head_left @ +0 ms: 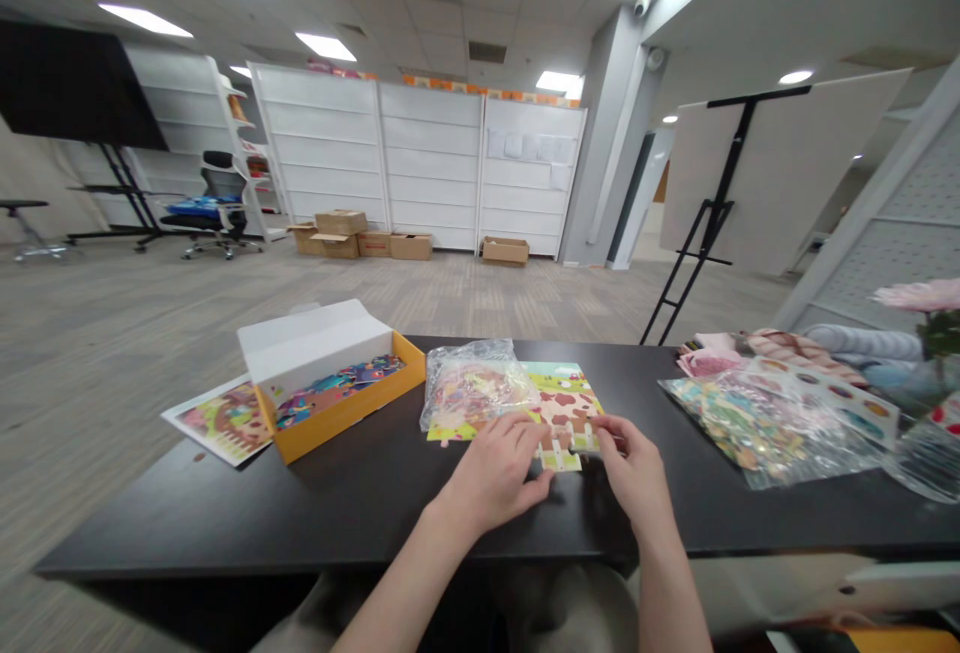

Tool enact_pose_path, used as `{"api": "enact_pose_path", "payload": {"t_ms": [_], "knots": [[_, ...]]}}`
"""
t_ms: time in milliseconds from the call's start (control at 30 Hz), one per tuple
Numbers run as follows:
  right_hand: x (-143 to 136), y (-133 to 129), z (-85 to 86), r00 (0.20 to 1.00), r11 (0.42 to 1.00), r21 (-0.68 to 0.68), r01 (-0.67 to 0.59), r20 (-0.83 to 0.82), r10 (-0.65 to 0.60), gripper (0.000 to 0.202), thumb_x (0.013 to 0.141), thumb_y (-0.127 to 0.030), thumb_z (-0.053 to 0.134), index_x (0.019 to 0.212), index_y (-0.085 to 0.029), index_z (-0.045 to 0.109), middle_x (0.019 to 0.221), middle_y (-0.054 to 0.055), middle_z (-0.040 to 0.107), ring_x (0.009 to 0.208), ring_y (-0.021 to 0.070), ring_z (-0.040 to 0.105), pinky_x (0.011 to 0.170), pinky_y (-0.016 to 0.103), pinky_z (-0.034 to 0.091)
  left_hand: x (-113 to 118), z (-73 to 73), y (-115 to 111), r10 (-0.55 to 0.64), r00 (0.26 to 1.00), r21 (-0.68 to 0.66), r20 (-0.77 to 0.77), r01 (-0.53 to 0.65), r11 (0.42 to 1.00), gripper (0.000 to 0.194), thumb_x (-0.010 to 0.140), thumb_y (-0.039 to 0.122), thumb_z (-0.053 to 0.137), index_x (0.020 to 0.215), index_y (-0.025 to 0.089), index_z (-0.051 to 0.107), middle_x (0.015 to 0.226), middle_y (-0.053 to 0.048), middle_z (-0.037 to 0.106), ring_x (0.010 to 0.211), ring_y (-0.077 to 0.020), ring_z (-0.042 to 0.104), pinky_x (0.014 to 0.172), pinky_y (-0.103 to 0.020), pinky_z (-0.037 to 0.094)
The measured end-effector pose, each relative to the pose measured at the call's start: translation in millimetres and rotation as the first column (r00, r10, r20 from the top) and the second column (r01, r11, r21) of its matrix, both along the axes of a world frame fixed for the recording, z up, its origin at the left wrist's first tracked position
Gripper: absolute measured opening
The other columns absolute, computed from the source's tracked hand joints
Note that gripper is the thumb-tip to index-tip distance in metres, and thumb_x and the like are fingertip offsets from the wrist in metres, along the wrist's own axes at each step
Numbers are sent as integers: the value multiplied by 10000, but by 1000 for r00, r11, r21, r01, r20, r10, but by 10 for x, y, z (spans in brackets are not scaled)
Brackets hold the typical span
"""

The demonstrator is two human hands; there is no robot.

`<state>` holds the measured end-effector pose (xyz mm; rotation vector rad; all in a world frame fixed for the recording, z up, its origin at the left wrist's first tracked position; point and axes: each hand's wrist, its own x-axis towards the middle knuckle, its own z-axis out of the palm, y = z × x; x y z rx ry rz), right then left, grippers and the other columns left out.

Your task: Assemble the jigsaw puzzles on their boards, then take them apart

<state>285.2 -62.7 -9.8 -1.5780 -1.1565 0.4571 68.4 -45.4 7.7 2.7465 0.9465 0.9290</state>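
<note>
A partly assembled jigsaw puzzle (562,393) with brown cow-like patches, green grass and a white fence lies on the dark table. My left hand (495,468) grips the left side of a fence piece (559,460) at the puzzle's near edge, thumb below and fingers above. Beside it, my right hand (634,463) pinches another fence piece (586,439) between thumb and fingers; a small gap shows between the two pieces. Just beyond my left hand, a clear plastic bag (480,383) with puzzle pieces inside rests partly over the puzzle's left part.
An open yellow box (337,413) holding colourful pieces stands left, over a printed picture sheet (225,418). On the right lie a bag of pieces (772,423), a paint palette (832,393), rolled cloths (862,341) and a flower (922,295). The table's front edge is close to me.
</note>
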Motion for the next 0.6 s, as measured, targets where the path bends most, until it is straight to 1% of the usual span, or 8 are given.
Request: {"api": "enact_pose_path", "payload": {"t_ms": [67, 133, 200, 267, 367, 433, 533, 600], "knots": [[-111, 12, 28, 990, 993, -16, -121, -80, 119, 449, 795, -586, 591, 893, -165, 712, 907, 123, 762, 762, 267, 697, 666, 350, 542, -57, 19, -5, 5, 998, 42, 58, -8, 999, 365, 895, 253, 587, 1249, 176, 547, 1209, -110, 666, 1240, -270, 557, 1073, -416, 465], [-249, 18, 63, 959, 972, -11, -236, -162, 231, 477, 811, -628, 603, 887, -168, 702, 905, 115, 754, 748, 254, 691, 594, 316, 530, -99, 32, -5, 8, 994, 71, 105, -16, 997, 357, 893, 227, 582, 1244, 175, 546, 1198, -104, 671, 1219, -253, 575, 1070, -402, 475], [-381, 18, 88, 920, 945, 25, -325, -222, 322, 451, 783, -617, 674, 888, -179, 672, 889, 96, 740, 733, 234, 681, 546, 283, 512, -127, 36, -3, 5, 991, 93, 131, -18, 996, 355, 891, 213, 583, 1242, 181, 547, 1186, -97, 678, 1182, -241, 602, 1043, -397, 499], [-474, 15, 94, 882, 919, 70, -387, -262, 391, 431, 745, -574, 747, 926, -200, 633, 837, 60, 718, 696, 205, 660, 517, 257, 498, -147, 37, 0, -1, 992, 113, 130, -14, 993, 355, 889, 210, 592, 1241, 180, 553, 1173, -96, 686, 1150, -242, 623, 1005, -403, 523], [-511, 14, 72, 857, 905, 102, -413, -293, 424, 429, 763, -535, 747, 1029, -238, 589, 757, 5, 668, 615, 164, 598, 475, 235, 467, -194, 52, 10, 0, 994, 152, 112, -17, 988, 319, 910, 239, 599, 1223, 177, 579, 1180, -99, 687, 1157, -251, 622, 998, -419, 522], [-478, 20, 45, 867, 910, 97, -403, -280, 413, 386, 781, -522, 724, 1014, -240, 602, 803, 10, 659, 626, 158, 582, 463, 228, 451, -258, 75, 24, 38, 993, 191, 115, -60, 980, 223, 933, 275, 593, 1135, 188, 629, 1225, -100, 674, 1218, -263, 588, 1044, -444, 488], [-406, 36, 6, 893, 919, 31, -394, -223, 390, 333, 784, -527, 695, 866, -206, 649, 863, 40, 660, 671, 172, 580, 464, 234, 433, -406, 103, 67, 200, 974, 198, 103, -218, 956, 130, 941, 275, 588, 973, 194, 684, 1312, -105, 638, 1323, -304, 505, 1081, -498, 443], [-384, 45, -5, 906, 920, -10, -391, -178, 383, 337, 782, -523, 690, 836, -190, 680, 839, 47, 669, 698, 186, 584, 522, 258, 452, -513, 96, 110, 316, 947, 163, 51, -320, 933, 129, 936, 242, 584, 954, 193, 702, 1274, -105, 663, 1313, -329, 513, 1042, -525, 460]]}}
